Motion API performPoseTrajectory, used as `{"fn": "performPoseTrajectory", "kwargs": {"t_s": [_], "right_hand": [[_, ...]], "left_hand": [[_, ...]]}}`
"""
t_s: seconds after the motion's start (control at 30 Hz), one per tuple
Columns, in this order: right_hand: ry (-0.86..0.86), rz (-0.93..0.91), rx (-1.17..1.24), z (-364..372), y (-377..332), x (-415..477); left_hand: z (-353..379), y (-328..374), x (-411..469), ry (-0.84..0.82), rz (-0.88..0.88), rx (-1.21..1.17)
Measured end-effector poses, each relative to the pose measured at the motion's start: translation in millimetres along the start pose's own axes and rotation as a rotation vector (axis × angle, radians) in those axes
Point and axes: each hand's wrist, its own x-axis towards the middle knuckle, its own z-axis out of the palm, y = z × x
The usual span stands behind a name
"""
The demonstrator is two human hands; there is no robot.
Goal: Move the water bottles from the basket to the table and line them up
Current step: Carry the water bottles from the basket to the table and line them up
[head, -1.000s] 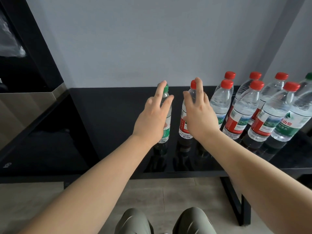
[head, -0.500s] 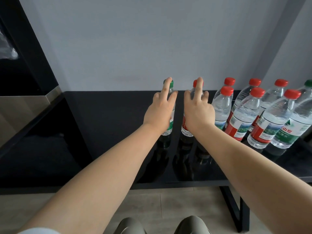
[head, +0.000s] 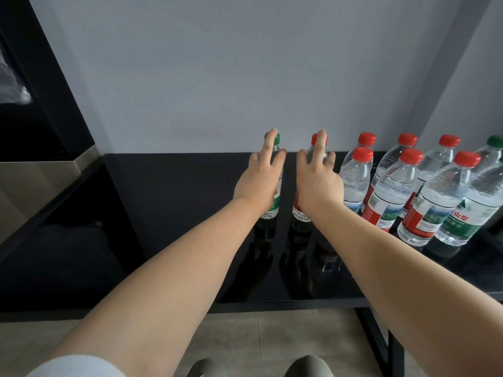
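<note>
Two bare hands at a row of water bottles on a glossy black table (head: pixel 177 213), seen from the head camera.

The left hand (head: pixel 258 180) lies against the near side of a green-capped bottle (head: pixel 275 205) that stands upright at mid-width of the table, toward its far edge. The fingers (head: pixel 272 140) are straight and spread, and one fingertip reaches up beside the cap. The hand is flat on the bottle, with no finger curled round it.

The right hand (head: pixel 317 183) lies likewise against a red-capped bottle (head: pixel 298 210), which is upright on the table and just beside the green-capped one, on the side of the table's right end. Its fingers are also extended and relaxed. One of them covers part of the red cap, and nothing is clasped.

Both hands hide most of the two bottle bodies. The labels' lower ends and the bases show, mirrored in the table top.

The other bottles (head: pixel 386 197) stand close together toward the table's right end, in a back rank near the far edge and a front rank nearer the person. Most have red caps. A green-labelled bottle (head: pixel 473 213) stands at the table's right end.

A grey wall (head: pixel 217 77) rises behind the table's far edge. A black table leg (head: pixel 394 349) descends to a pale floor (head: pixel 245 336) under the near edge. A white sleeve (head: pixel 76 365) shows on the left arm.
</note>
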Motion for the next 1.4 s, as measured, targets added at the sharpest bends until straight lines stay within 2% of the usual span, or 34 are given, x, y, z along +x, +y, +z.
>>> {"fn": "performPoseTrajectory", "kwargs": {"t_s": [0.33,0.5,0.73,0.87,1.0,1.27,1.4], "right_hand": [[-0.091,-0.033,-0.023,-30.3,4.7,-5.6],[-0.037,-0.126,0.003,-47.4,-3.5,-43.2],[-0.155,-0.196,0.146,-41.5,-16.9,-119.4],[-0.183,-0.157,0.225,-31.8,-29.7,-163.1],[-0.239,-0.164,0.276,-14.7,-48.4,-189.7],[-0.360,-0.295,0.291,20.9,-89.4,-124.5],[-0.408,-0.360,0.314,12.5,-105.5,-78.7]], "left_hand": [[-24.0,-9.1,7.4,-0.108,0.089,0.054],[-54.5,-13.6,-25.3,-0.154,0.087,0.077],[-78.3,-15.7,-128.3,-0.296,-0.145,0.016],[-84.6,-12.2,-184.7,-0.363,-0.275,0.009],[-80.4,-20.3,-225.4,-0.562,-0.422,0.086],[-59.7,-69.0,-196.4,-0.662,-0.521,0.151],[-68.5,-90.9,-158.0,-0.787,-0.610,0.180]]}}
